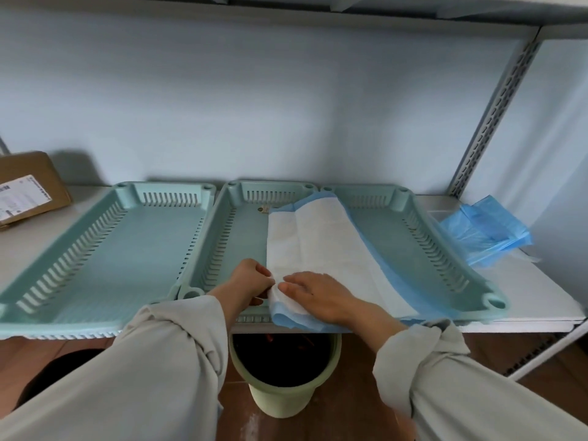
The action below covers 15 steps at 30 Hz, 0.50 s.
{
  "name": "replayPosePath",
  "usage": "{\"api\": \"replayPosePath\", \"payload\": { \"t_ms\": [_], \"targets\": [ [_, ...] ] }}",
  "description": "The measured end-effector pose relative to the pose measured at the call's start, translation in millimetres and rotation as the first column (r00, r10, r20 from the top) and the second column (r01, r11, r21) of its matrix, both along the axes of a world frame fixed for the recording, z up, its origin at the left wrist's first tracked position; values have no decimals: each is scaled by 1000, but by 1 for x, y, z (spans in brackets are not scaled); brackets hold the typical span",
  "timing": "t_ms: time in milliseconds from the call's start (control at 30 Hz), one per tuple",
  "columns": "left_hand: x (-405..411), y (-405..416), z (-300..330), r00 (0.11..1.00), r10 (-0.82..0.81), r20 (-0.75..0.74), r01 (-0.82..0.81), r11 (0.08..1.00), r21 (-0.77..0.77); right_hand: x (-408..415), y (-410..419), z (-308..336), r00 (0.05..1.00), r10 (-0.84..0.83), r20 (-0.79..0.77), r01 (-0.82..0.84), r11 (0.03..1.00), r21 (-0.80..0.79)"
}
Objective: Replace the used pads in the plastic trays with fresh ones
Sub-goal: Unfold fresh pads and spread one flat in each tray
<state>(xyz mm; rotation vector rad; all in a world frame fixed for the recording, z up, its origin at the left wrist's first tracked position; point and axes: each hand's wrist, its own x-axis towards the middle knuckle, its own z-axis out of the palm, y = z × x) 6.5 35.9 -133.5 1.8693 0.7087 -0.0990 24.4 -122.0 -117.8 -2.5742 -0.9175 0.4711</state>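
Three pale green slotted plastic trays stand side by side on a white shelf: left tray (pixel 95 249), middle tray (pixel 235 237), right tray (pixel 423 249). A white pad with blue edging (pixel 321 240) lies partly unfolded across the middle tray and the rim it shares with the right tray. My left hand (pixel 251 278) pinches the pad's near left edge. My right hand (pixel 318 294) lies on the pad's near end with fingers spread, thumb against the fold. The left and right trays show bare floors.
A stack of folded blue pads (pixel 486 230) lies on the shelf at the right. A cardboard box (pixel 28 186) sits at the far left. A green bin with a dark liner (pixel 283 377) stands on the floor below the shelf edge. A slotted metal upright (pixel 490 122) rises at right.
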Motion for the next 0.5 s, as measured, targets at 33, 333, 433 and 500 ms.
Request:
{"api": "replayPosePath", "payload": {
  "t_ms": [33, 333, 433, 500],
  "targets": [
    [-1, 3, 0, 1000, 3, 11, -3, 1000, 10, -1, 2, -3, 1000, 26, 1, -26, 997, -71],
    [-6, 6, 1, 992, -124, 11, 123, 991, 42, -7, 6, -7, 993, 93, 72, -67, 950, -305],
    [-8, 11, -2, 992, -122, 17, 119, 987, 104, -21, 7, -9, 954, 288, 80, -244, 906, -345],
    [-7, 14, -6, 995, -83, 49, 75, 985, 157, -22, 6, -9, 960, 274, 64, -251, 938, -240]
  ]
}}
